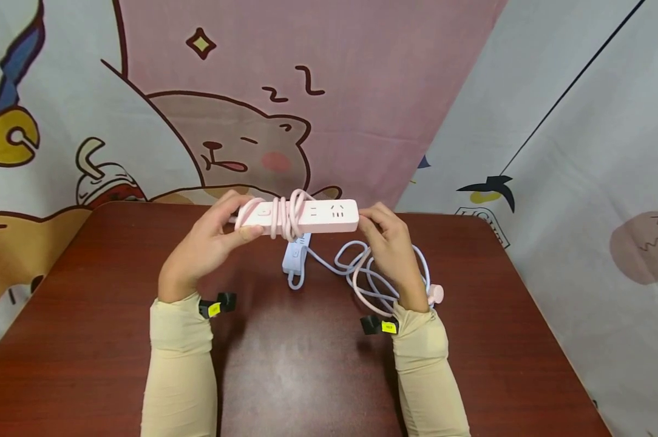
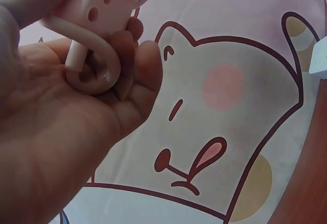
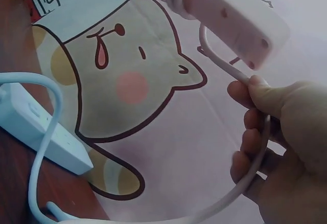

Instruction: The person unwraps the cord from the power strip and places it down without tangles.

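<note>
The brown tabletop (image 1: 285,370) stretched below; up above it was the pink power strip (image 1: 326,225), long axis running left to right: the left hand (image 1: 204,240) gripped one end, the right hand (image 1: 390,244) pinched the pink cord (image 3: 225,66) just off the other! Beyond hung the sleeping-bear backdrop (image 1: 236,127).

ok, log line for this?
left hand: grips pink power strip | right hand: pinches pink cord | pink cord: partly wound round strip | blue strip: on table
</note>
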`<control>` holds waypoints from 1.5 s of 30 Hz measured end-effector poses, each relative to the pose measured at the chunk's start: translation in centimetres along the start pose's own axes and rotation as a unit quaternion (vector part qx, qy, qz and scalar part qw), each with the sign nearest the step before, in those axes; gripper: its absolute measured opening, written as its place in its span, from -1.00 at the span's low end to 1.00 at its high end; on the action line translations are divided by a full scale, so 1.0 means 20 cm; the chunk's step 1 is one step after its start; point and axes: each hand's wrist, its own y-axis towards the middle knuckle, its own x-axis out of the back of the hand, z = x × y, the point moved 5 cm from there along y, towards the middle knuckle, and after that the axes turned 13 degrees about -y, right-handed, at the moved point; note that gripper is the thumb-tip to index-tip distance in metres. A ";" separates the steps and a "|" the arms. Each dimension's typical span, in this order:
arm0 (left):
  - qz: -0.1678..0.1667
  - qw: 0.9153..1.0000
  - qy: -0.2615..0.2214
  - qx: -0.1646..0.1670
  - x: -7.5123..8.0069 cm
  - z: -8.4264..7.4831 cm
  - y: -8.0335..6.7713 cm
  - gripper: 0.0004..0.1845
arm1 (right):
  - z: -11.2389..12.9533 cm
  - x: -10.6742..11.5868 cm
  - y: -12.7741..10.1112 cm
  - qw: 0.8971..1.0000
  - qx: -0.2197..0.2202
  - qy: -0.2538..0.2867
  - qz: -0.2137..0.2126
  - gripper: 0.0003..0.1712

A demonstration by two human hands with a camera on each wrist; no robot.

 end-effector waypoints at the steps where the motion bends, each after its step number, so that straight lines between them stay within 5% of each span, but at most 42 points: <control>1: 0.003 1.000 -0.003 0.002 0.00 0.00 0.00 -0.62 | 0.00 0.01 0.00 1.000 0.000 0.002 -0.003 -0.81; 24: 0.051 0.998 0.007 0.039 -0.06 0.02 0.02 -0.59 | 0.01 0.12 -0.01 0.997 -0.067 0.017 -0.032 -0.78; 36: 0.027 0.999 0.021 0.031 -0.04 0.02 0.03 -0.59 | 0.05 0.16 -0.03 0.994 -0.066 0.082 -0.015 -0.77; 45: 0.007 0.999 0.022 0.025 -0.03 0.03 0.03 -0.62 | 0.08 0.17 -0.04 0.994 -0.069 0.083 -0.001 -0.81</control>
